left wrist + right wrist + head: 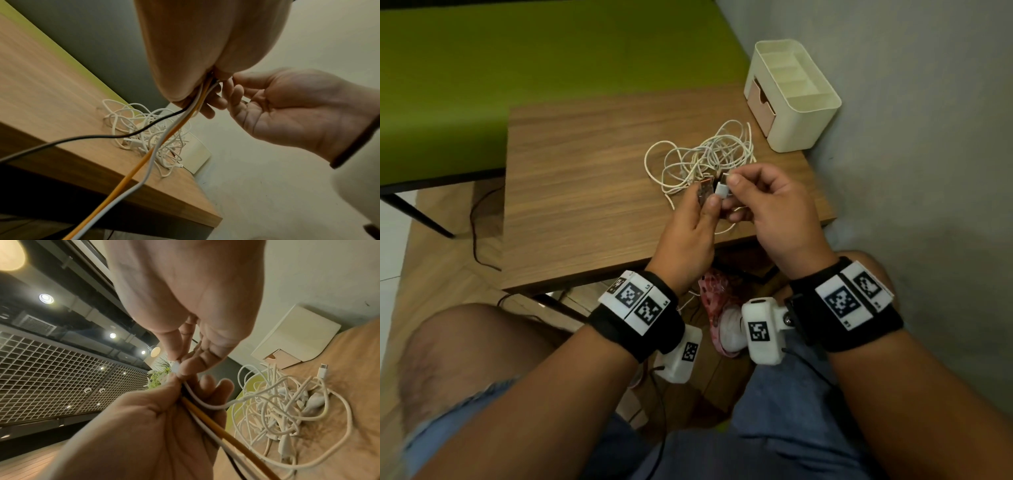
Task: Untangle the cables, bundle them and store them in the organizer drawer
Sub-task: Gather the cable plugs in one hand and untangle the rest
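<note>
Head view: showing both hands raised above the near right part of the wooden worktop [585, 178].
Left hand [688, 233]: gripping a bunch of cable ends, an orange-tipped plug [704, 190] standing up out of the fist.
Right hand [774, 212]: pinching a white plug [722, 189] between thumb and forefinger, right against the left hand's bunch.
Tangled white cables [705, 157]: heaped on the worktop just beyond the hands, between them and the organizer.
Organizer [811, 113]: cream box at the far right corner against the wall, open compartments on top, pink drawer [760, 99] in its front, seemingly closed.

Left wrist view: seen from under the palm.
Held strands: black cable [82, 138], white cable [150, 165] and orange cable [131, 175] running down out of the left hand's closed fingers.
Right hand [287, 110]: fingers curled toward the same bunch.
Tangle [144, 129]: lying on the worktop near its edge.

Right wrist view: seen along the right palm.
Right hand fingertips [174, 356]: nipping the white plug [176, 367].
Left hand [154, 426]: clasped round the orange cable [216, 425] and white strands.
Tangle [287, 405]: beside them on the worktop, one loose connector [322, 372] at its far edge, near the organizer [296, 334].
</note>
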Demonstrator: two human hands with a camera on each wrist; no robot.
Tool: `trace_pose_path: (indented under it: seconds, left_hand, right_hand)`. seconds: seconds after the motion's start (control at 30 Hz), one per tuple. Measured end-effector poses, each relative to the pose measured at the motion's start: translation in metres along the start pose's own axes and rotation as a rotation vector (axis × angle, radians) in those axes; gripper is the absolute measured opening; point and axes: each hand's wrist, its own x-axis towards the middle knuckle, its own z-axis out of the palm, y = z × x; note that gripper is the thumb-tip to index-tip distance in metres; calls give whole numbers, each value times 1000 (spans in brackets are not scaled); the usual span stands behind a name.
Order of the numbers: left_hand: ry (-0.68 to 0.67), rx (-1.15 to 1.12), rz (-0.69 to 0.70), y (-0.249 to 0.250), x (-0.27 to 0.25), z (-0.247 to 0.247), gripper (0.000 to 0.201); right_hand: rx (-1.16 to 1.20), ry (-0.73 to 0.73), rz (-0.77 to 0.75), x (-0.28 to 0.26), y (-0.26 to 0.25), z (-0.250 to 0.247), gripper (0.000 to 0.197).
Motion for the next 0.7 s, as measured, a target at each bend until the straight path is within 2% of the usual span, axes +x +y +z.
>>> trace_pose_path:
  seconds: [0.1,0.17,0.27,0.33,0.4,0.57,0.63,0.7]
  left_hand:
    - [7,-35,9,4,2,2,17]
    - [37,-76,-9,9,4,1,16]
    - [106,-125,-18,15,7,-5,14]
    - [138,-161,-10,19,9,-9,14]
    - [183,-199,1,23,10,-13,16]
    - [207,-376,-4,29,14,-24,19]
    - [197,-460,9,34,16,-31,20]
    - [182,-494,30,37,16,-38,22]
  right_hand:
    - [65,19,3,0,2,-2,10]
    - [119,6,24,0,6,-5,11]
    - [85,-131,68,-1,18,-5,29]
    - [2,-261,59,-4,25,1,44]
    - [-107,-321,38,-4,28,7,49]
    - [-576,-324,-111,13,41,15,31]
    - [-773,-342,-95,24,58,9,26]
    - [-864,-334,-43,34,71,1,25]
